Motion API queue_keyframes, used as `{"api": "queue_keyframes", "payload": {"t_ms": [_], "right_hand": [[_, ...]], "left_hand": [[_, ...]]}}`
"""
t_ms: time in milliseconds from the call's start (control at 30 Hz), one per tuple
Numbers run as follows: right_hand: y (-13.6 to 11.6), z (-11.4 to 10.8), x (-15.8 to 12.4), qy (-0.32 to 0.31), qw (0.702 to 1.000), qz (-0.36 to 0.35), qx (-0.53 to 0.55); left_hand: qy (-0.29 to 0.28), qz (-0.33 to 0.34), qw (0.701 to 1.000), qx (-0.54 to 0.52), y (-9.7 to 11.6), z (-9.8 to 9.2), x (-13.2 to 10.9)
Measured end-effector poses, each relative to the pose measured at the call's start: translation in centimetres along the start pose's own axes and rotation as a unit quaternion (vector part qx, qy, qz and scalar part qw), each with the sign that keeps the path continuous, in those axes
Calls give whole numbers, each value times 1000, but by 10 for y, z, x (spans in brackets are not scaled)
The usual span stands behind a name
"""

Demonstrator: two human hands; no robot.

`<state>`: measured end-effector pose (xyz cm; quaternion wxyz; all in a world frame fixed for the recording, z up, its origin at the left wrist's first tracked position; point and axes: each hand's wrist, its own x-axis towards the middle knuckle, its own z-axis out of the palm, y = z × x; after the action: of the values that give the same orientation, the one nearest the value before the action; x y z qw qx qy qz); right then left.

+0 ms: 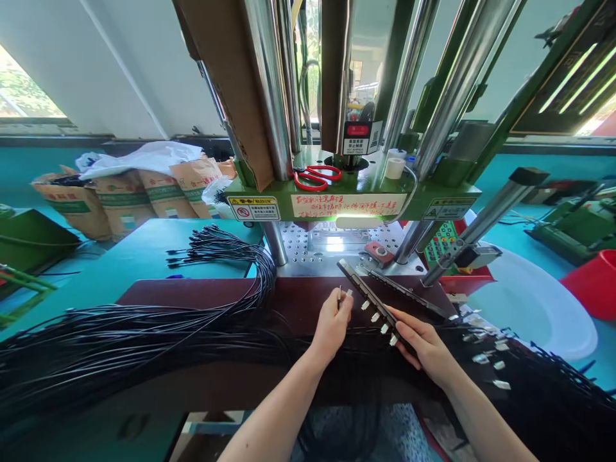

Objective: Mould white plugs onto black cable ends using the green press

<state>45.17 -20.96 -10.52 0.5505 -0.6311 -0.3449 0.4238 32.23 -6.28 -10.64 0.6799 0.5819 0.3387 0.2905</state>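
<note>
My right hand (426, 346) grips the near end of a long dark metal bar (360, 281), which slants up and away to the left. Several silvery-white cable connectors (375, 317) stick out along the bar's left side. Just left of the bar, my left hand (331, 326) is pinched on a cable connector (349, 293) with a pale tip; its fingers partly hide it. A second dark bar (409, 292) lies on the brown work surface (308, 292) beyond my right hand.
The green press (269, 200) stands ahead, with its perforated metal bed (298, 250) below and red-handled scissors (317, 178) on top. Black cables (192, 321) cover the left side. Loose connectors (481, 358) lie at right, near a white basin (539, 314).
</note>
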Motion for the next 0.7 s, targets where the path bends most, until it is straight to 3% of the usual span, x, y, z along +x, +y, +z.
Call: {"api": "queue_keyframes", "payload": {"t_ms": [533, 700], "right_hand": [[-5, 7, 2, -66, 993, -26, -99], [-7, 6, 2, -59, 996, -11, -67]], "left_hand": [[0, -50, 996, -71, 11, -2, -7], [19, -52, 996, -70, 9, -3, -3]]}}
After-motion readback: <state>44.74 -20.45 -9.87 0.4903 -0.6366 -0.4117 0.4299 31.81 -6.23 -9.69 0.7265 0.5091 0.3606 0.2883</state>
